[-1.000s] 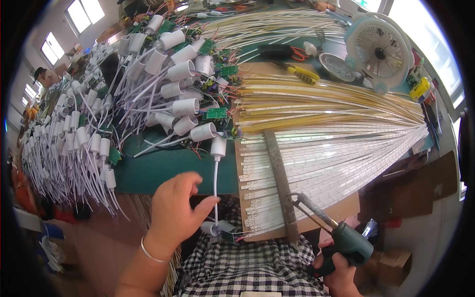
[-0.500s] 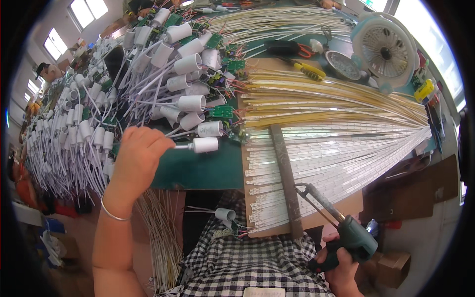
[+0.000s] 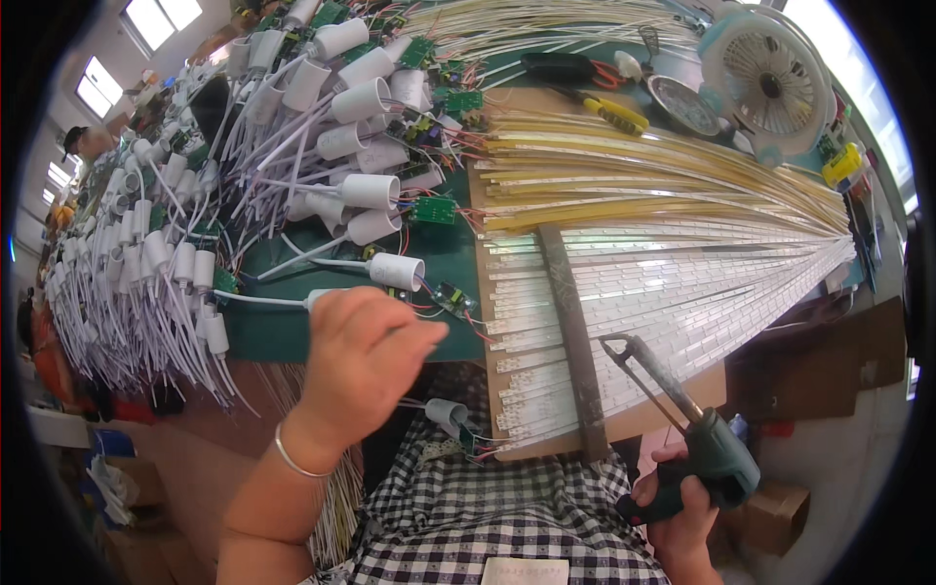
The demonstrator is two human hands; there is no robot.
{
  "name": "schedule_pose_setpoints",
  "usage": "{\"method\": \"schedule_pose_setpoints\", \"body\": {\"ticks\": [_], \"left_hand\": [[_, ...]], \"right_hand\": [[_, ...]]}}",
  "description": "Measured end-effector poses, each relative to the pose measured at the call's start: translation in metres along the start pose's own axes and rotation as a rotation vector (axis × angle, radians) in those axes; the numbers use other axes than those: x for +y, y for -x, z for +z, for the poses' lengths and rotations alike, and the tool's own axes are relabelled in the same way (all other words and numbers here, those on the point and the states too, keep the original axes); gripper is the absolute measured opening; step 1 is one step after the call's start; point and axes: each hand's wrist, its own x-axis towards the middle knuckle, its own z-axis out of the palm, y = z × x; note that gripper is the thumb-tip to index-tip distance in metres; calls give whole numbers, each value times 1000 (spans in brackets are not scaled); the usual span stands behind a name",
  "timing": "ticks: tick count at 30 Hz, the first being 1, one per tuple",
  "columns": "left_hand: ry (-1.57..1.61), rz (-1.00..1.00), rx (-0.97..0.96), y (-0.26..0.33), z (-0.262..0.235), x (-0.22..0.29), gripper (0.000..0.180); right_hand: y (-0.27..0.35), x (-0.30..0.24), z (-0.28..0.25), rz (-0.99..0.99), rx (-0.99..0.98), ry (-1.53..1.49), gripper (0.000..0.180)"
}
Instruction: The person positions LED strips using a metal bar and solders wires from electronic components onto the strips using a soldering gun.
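My left hand is over the table's front edge, its fingers curled together; anything between the fingertips is hidden. Just behind its knuckles lies a white cylindrical lamp holder, partly covered by the hand, with a white cable running left. Farther back, another white lamp holder is wired to a small green circuit board. My right hand grips a dark green soldering gun, its tip raised over white LED strips. A dark flat bar lies across the strips.
Many white lamp holders with cables pile up at left. Yellow-backed strips lie farther back on cardboard. Behind them are yellow-handled pliers, a round metal dish and a fan. One lamp holder hangs near my checked apron.
My left hand has moved right and nearer, letting go of a lamp holder's cable, which now lies on the table. My right hand keeps the soldering gun in nearly the same place.
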Motion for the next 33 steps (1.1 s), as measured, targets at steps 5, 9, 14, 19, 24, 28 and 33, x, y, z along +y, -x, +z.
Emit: {"method": "schedule_pose_setpoints", "body": {"ticks": [5, 9, 14, 19, 24, 28, 33], "left_hand": [[7, 4, -26, -13, 34, 10, 25], [32, -16, -55, -13, 46, 4, 20], [433, -279, 79, -50, 27, -24, 4], [1268, -483, 342, -124, -15, -67, 10], [1112, -56, 254, -142, -80, -37, 17], [283, 160, -188, -98, -83, 43, 17], [345, -20, -585, -10, -34, 64, 12]], "right_hand": [[5, 1, 0, -14, 60, 19, 53], [3, 8, -9, -7, 65, -16, 53], [0, 2, -4, 1, 30, -23, 53], [1, 6, -5, -30, 26, -87, 52], [0, 8, -1, -44, 35, -148, 71], [2, 5, -6, -34, 36, -115, 68], [4, 5, -17, 75, -74, -92, 64]]}}
